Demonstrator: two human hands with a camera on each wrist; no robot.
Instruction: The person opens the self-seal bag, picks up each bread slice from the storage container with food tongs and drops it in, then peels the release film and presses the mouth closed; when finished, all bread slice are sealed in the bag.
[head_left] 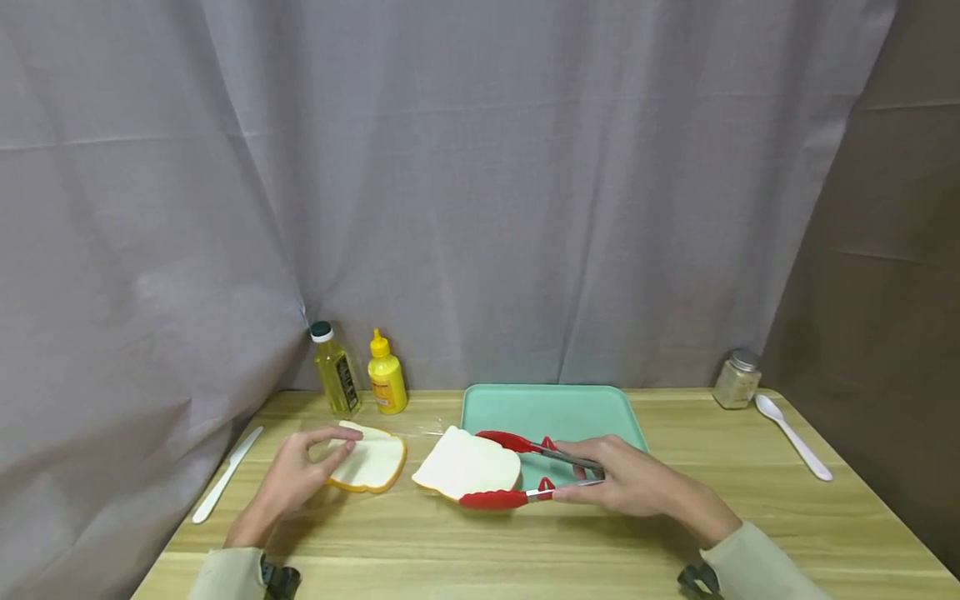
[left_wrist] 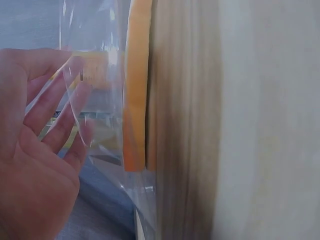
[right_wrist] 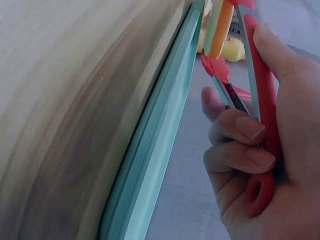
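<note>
My left hand (head_left: pixel 296 471) reaches over a bread slice (head_left: pixel 375 460) that lies on the table, wrapped in a clear plastic bag (left_wrist: pixel 105 30). Its thumb and index finger are spread apart; in the left wrist view, film overlaps the loosely bent fingertips. With my right hand (head_left: pixel 622 475) I grip red-tipped tongs (head_left: pixel 498 500). Between the tong tips sits another bread slice (head_left: pixel 468 462), tilted, its right part over the left side of a mint-green tray (head_left: pixel 547 408). In the right wrist view my fingers wrap the red tong handle (right_wrist: pixel 265 115).
At the back left stand an oil bottle (head_left: pixel 336 371) with a dark cap and a yellow squeeze bottle (head_left: pixel 386 379). A white knife (head_left: pixel 228 475) lies near the left edge. A seasoning jar (head_left: pixel 737 382) and a white spoon (head_left: pixel 795 437) are at the right. A grey curtain (head_left: pixel 480 208) hangs behind.
</note>
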